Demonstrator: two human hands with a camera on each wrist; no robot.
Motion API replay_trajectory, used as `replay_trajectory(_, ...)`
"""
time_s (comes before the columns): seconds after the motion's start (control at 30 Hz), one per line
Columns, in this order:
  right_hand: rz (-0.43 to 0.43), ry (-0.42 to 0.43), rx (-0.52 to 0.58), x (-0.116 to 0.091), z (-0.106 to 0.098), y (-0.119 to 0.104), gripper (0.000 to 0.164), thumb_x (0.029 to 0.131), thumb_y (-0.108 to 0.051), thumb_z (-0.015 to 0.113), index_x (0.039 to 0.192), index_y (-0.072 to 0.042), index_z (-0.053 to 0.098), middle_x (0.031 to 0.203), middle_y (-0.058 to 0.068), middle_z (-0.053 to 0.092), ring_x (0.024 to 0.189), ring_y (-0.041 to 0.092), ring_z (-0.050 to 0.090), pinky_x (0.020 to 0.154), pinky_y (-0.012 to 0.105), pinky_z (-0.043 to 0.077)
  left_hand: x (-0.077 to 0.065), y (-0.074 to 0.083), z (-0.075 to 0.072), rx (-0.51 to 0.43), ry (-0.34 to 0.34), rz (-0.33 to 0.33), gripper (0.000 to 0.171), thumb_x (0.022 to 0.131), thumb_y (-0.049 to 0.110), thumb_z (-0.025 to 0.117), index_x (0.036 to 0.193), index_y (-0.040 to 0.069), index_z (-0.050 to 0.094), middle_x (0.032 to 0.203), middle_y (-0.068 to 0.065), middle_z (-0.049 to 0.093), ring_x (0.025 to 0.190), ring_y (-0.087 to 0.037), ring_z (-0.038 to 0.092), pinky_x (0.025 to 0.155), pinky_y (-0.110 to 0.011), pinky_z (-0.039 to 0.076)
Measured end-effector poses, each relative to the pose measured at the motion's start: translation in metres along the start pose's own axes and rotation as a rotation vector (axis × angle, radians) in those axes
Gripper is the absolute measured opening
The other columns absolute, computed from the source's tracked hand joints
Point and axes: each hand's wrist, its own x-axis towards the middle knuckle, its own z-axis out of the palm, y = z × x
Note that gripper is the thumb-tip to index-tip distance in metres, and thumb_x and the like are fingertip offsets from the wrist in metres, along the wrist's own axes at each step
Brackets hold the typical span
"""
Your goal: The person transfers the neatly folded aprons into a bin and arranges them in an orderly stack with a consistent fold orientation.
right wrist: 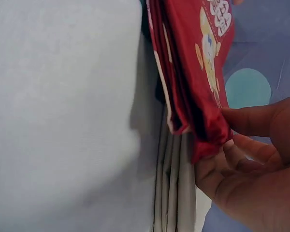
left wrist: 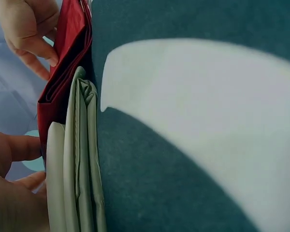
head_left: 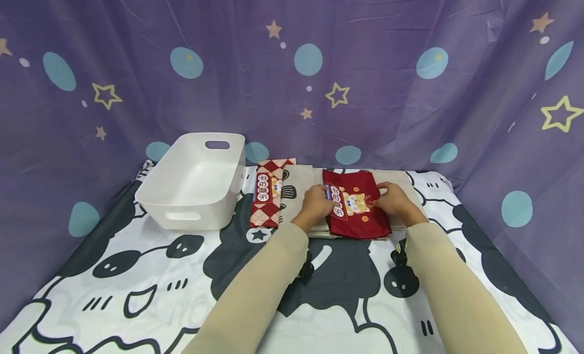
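Head view: the right-hand grip (head_left: 398, 202) pinches the right edge of a folded red cloth (head_left: 362, 221) printed with a cartoon animal, while the left-hand grip (head_left: 316, 204) touches its left edge; I cannot tell whether those fingers pinch it. The red cloth lies on a stack of folded beige cloths (head_left: 408, 183), whose layers show from both wrists. Just left of the left hand is a beige cloth with dark print (head_left: 298, 175), then a red-and-cream checked cloth (head_left: 270, 207). Beyond stands a white basket (head_left: 220, 211). All rest on a black-and-white patterned sheet (head_left: 137, 265), before a purple curtain (head_left: 255, 90) with stars.
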Motion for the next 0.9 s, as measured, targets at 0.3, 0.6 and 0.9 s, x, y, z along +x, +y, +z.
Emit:
replay_trajectory(0.3,0.067,-0.037,0.173,0.000,-0.001,0.001,0.063,0.095,-0.001,0.061,0.152,0.006,0.036,0.120,0.025,0.058,0.095,0.023,0.060,0.072,0.026,0.052,0.002,0.000,0.001,-0.139,0.018,-0.054,0.056,0.080,-0.001,0.078,0.134,0.000,0.064,0.114,-0.012,0.073,0.107,-0.020,0.065,0.095,-0.030,0.053)
replay_trajectory(0.6,0.063,-0.025,0.310,-0.004,-0.007,-0.002,0.064,0.096,-0.002,0.058,0.155,0.001,0.033,0.128,0.026,0.055,0.098,0.023,0.061,0.074,0.025,0.055,0.006,0.003,-0.005,-0.199,0.057,-0.029,0.056,0.078,-0.008,0.068,0.133,0.003,0.066,0.106,-0.009,0.070,0.097,-0.015,0.060,0.092,-0.029,0.052)
replay_trajectory(0.9,0.035,-0.007,0.438,-0.004,-0.012,-0.012,0.066,0.096,-0.002,0.057,0.157,-0.002,0.030,0.125,0.025,0.053,0.091,0.020,0.064,0.073,0.031,0.060,0.008,0.009,-0.015,-0.225,0.077,0.009,0.056,0.079,-0.009,0.066,0.134,0.002,0.065,0.107,-0.008,0.068,0.099,-0.017,0.061,0.092,-0.030,0.052)
